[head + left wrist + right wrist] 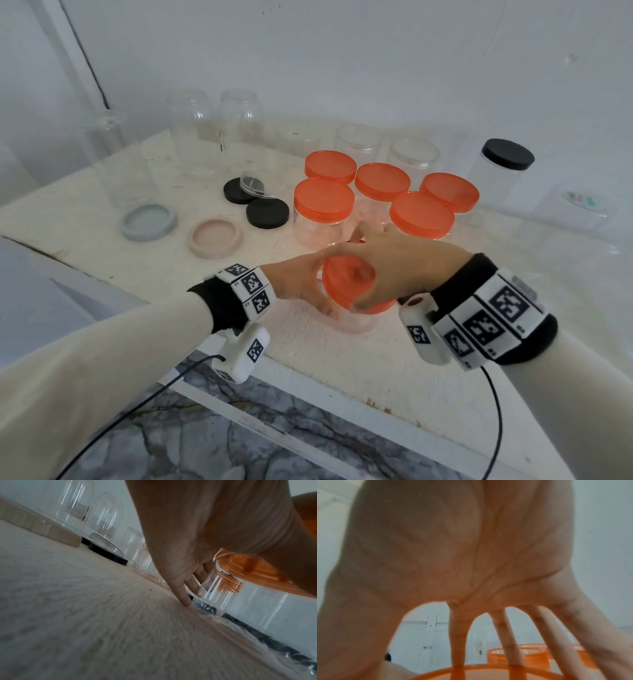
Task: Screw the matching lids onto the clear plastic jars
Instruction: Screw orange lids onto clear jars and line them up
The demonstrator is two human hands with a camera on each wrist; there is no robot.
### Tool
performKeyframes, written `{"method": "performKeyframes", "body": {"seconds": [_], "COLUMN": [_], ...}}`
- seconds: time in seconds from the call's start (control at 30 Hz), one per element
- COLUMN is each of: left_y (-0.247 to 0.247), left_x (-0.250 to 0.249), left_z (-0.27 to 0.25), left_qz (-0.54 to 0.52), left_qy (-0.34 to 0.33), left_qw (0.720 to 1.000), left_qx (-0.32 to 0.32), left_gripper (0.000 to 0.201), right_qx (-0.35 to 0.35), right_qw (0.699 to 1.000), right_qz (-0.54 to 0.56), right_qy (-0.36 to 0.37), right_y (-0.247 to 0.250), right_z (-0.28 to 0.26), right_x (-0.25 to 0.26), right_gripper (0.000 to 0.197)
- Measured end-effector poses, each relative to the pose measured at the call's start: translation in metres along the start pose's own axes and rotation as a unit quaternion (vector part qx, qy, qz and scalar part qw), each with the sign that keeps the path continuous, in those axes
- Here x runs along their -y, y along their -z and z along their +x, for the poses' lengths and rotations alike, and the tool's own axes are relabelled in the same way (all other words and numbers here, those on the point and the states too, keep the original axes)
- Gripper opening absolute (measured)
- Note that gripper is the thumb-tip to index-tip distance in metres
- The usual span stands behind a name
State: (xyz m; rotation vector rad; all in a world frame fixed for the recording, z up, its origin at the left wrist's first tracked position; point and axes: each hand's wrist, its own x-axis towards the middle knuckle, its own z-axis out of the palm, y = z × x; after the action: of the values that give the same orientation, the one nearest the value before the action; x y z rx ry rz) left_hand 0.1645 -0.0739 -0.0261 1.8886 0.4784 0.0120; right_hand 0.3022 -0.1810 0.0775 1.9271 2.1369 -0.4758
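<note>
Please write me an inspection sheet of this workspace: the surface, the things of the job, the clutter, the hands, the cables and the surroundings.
Surface: cream table, stained, front edge chipped.
Job's things: clear jar with orange lid in work; five orange-lidded jars behind; one black-lidded jar; open clear jars at the back.
Clutter: loose grey lid, beige lid, two black lids, one clear lid.
Hands: left hand grips the jar; right hand grips its orange lid from above.
Cables: black cable from each wrist unit.
Surroundings: white wall; marble-patterned floor.
</note>
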Motion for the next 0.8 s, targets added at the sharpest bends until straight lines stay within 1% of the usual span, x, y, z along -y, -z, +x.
{"method": "performKeyframes", "body": {"seconds": [0.07, 0.1, 0.23, 0.27, 0.33, 0.4, 0.43, 0.47, 0.53, 0.63, 0.7, 0.8], "left_y": [0.0003, -0.0002, -0.0018, -0.0018, -0.0018, -0.0006, -0.0005, -0.0004, -0.0005, -0.0015, -0.0023, -0.0015], "left_x": [-0.0005, -0.0014, -0.0051, -0.0046, -0.0030, -0.0013, -0.0013, -0.0022, -0.0032, -0.0051, -0.0061, -0.0076], "left_z": [0.0000, -0.0006, -0.0022, -0.0021, -0.0018, -0.0010, -0.0008, -0.0010, -0.0012, -0.0019, -0.0027, -0.0033], "left_qz": [0.006, 0.008, 0.002, 0.000, -0.001, -0.004, -0.003, -0.003, 0.001, -0.009, -0.007, 0.013], "left_qy": [0.000, 0.001, -0.001, 0.001, 0.003, 0.009, 0.011, 0.011, 0.007, 0.004, 0.004, 0.002], "left_qw": [1.000, 1.000, 1.000, 1.000, 1.000, 1.000, 1.000, 1.000, 1.000, 1.000, 1.000, 1.000], "left_qx": [0.002, 0.000, 0.004, 0.004, 0.002, 0.004, 0.004, 0.003, -0.001, 0.007, 0.004, -0.019], "left_gripper": [0.097, 0.101, 0.103, 0.104, 0.102, 0.100, 0.100, 0.100, 0.104, 0.104, 0.098, 0.094], "right_qx": [-0.010, 0.001, 0.067, 0.065, 0.025, -0.017, -0.024, -0.022, 0.006, 0.057, 0.046, 0.008], "right_qw": [0.999, 0.999, 0.996, 0.996, 0.999, 1.000, 0.999, 0.998, 0.999, 0.997, 0.997, 0.999], "right_qz": [-0.026, -0.029, 0.014, 0.020, 0.016, -0.025, -0.045, -0.054, -0.037, -0.018, -0.020, -0.023], "right_qy": [-0.022, -0.018, 0.050, 0.052, 0.031, 0.000, -0.009, -0.007, 0.022, 0.053, 0.053, 0.047], "right_y": [-0.0016, -0.0015, 0.0028, 0.0025, 0.0013, 0.0007, 0.0006, 0.0001, 0.0013, 0.0042, 0.0035, 0.0028], "right_z": [0.0011, 0.0005, -0.0020, -0.0010, 0.0002, 0.0009, 0.0010, 0.0014, 0.0008, -0.0001, 0.0020, 0.0028], "right_x": [-0.0014, -0.0026, -0.0063, -0.0072, -0.0053, -0.0017, -0.0017, -0.0030, -0.0055, -0.0045, -0.0037, -0.0047], "right_gripper": [0.086, 0.089, 0.093, 0.092, 0.086, 0.086, 0.089, 0.092, 0.098, 0.096, 0.092, 0.089]}}
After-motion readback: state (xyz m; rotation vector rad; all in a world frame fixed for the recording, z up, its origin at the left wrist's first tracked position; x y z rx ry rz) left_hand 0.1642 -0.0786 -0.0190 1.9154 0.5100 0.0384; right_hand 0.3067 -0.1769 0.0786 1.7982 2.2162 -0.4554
